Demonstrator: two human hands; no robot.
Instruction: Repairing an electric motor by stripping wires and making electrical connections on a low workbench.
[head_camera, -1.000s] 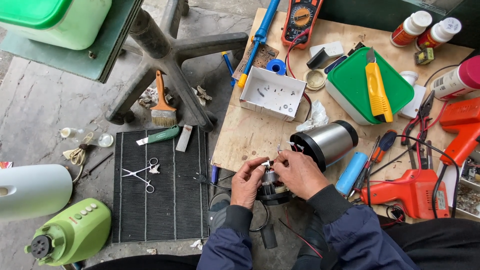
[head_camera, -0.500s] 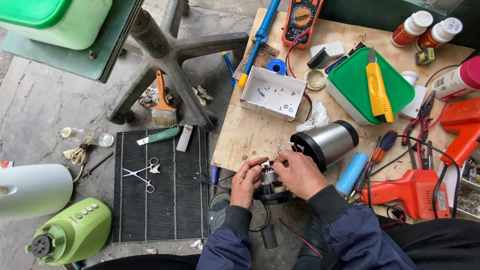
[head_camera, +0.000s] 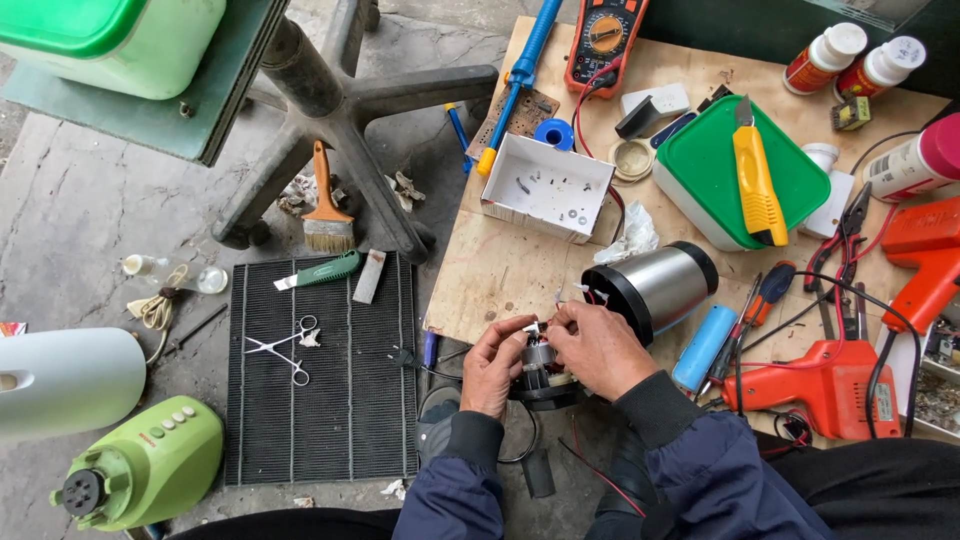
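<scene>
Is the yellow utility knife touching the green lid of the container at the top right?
Touching. The head view shows the yellow utility knife lying flat across the green lid, its body resting directly on it, no gap.

a rough grey concrete floor (head_camera: 90, 215) lies in flat daylight. a black chair base (head_camera: 345, 110) spreads its legs over it, a dark green tabletop (head_camera: 190, 125) juts in upper left, and a bare plywood board (head_camera: 520, 270) serves as workbench on the right.

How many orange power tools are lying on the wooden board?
2. One orange gun-shaped tool lies near the board's front right, beside the right hand; another orange tool sits at the right edge, partly cut off. More may be hidden.
</scene>
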